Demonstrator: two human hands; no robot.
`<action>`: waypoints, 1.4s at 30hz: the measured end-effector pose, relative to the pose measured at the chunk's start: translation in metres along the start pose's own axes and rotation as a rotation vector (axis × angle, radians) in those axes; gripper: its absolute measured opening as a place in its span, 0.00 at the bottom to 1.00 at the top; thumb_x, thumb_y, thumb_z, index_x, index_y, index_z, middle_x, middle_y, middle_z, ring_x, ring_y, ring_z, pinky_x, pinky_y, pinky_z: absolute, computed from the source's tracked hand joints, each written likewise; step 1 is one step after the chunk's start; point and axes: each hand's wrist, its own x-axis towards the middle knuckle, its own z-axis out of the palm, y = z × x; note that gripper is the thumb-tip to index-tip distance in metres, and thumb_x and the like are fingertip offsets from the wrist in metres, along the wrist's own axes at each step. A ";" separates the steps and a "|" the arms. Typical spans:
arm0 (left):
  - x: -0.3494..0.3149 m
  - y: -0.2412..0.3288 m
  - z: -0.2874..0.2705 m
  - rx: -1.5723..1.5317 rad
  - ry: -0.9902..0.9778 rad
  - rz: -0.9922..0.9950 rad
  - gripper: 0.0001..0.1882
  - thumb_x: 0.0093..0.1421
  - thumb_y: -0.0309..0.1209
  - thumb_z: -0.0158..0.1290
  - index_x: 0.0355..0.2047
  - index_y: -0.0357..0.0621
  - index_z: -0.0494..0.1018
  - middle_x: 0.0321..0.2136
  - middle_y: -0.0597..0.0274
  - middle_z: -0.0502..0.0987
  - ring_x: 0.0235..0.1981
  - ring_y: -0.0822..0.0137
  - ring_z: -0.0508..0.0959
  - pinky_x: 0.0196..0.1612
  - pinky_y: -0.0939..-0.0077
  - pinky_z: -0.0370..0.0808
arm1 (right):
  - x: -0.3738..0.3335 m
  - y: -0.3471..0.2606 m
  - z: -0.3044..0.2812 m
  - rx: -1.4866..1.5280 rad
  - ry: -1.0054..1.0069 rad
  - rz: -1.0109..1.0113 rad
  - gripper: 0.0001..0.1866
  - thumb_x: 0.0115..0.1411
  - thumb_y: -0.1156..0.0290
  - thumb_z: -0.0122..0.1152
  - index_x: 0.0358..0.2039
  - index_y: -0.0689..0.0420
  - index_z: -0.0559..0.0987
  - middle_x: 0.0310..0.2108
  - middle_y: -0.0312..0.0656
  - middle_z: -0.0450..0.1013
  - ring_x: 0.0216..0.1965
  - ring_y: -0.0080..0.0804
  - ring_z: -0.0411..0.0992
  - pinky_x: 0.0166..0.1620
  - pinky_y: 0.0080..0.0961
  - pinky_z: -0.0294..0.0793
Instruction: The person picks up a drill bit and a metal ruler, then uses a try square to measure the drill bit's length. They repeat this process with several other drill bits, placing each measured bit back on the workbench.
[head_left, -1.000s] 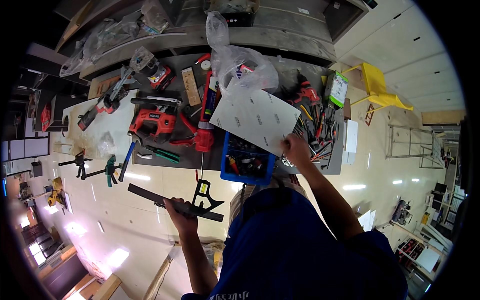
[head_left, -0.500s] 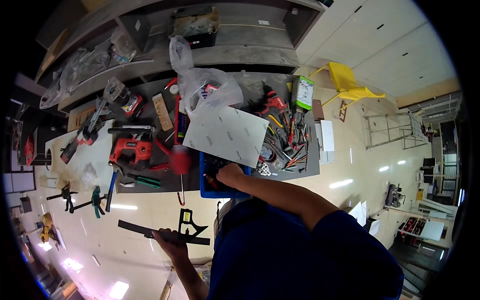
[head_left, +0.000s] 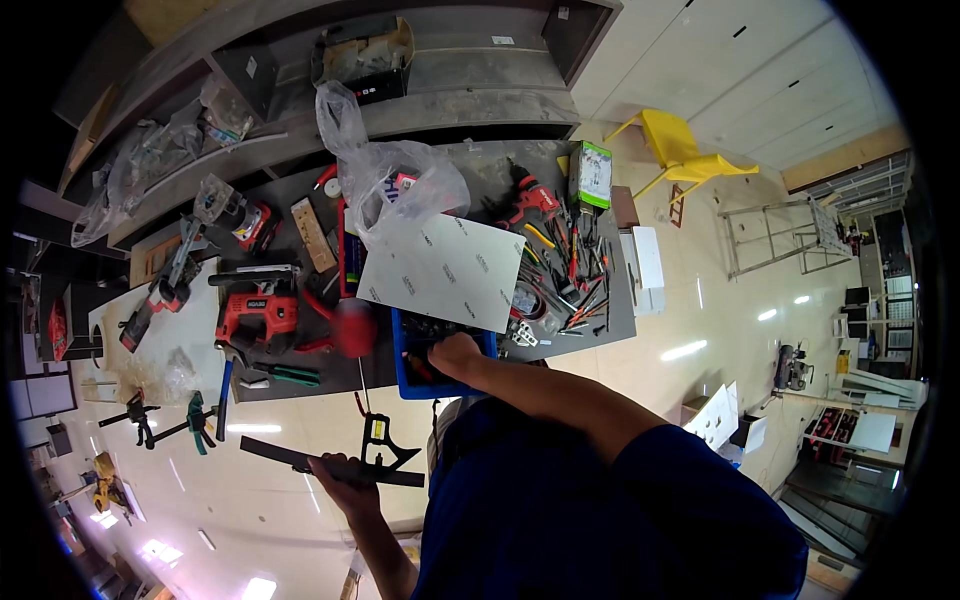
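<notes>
My left hand [head_left: 346,482] is wrapped round the dark blade of a combination square [head_left: 378,440], held out over the floor in front of the bench; the square's head with a yellow level vial points up. My right hand [head_left: 456,354] reaches down into a blue plastic bin [head_left: 401,372] at the bench's front edge. Its fingers look curled in among dark small items, and what they grip, if anything, is hidden. A white printed sheet [head_left: 445,268] lies just behind the bin and overhangs its back part.
A red jigsaw [head_left: 258,318], a red drill [head_left: 533,200], a clear plastic bag [head_left: 400,185] and several loose bits and screwdrivers crowd the bench [head_left: 480,160]. Clamps [head_left: 200,418] hang at its left front. A yellow chair [head_left: 680,150] stands on the floor beyond the right end.
The view has shifted slightly, so the bench sits a little further left. My right hand stays in the blue bin and has moved slightly within it; my left hand still holds the combination square.
</notes>
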 end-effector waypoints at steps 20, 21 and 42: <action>0.001 -0.007 0.008 0.119 -0.049 0.006 0.22 0.64 0.55 0.45 0.23 0.55 0.57 0.15 0.76 0.55 0.11 0.79 0.55 0.11 0.82 0.50 | -0.001 -0.012 -0.020 0.275 -0.059 0.307 0.08 0.53 0.72 0.56 0.30 0.55 0.83 0.35 0.46 0.79 0.38 0.42 0.79 0.37 0.38 0.79; 0.003 -0.009 0.008 0.119 -0.079 -0.002 0.21 0.64 0.55 0.45 0.23 0.56 0.57 0.15 0.76 0.55 0.11 0.79 0.56 0.11 0.81 0.50 | -0.002 -0.011 -0.020 0.282 -0.068 0.318 0.09 0.53 0.72 0.56 0.31 0.55 0.83 0.35 0.46 0.79 0.38 0.42 0.79 0.37 0.37 0.79; -0.025 0.002 0.157 0.004 -0.561 -0.024 0.20 0.68 0.54 0.36 0.29 0.54 0.61 0.17 0.74 0.57 0.09 0.80 0.51 0.12 0.82 0.49 | -0.177 0.012 -0.183 2.106 0.364 -0.124 0.08 0.62 0.75 0.57 0.40 0.62 0.73 0.36 0.51 0.72 0.26 0.29 0.71 0.28 0.22 0.69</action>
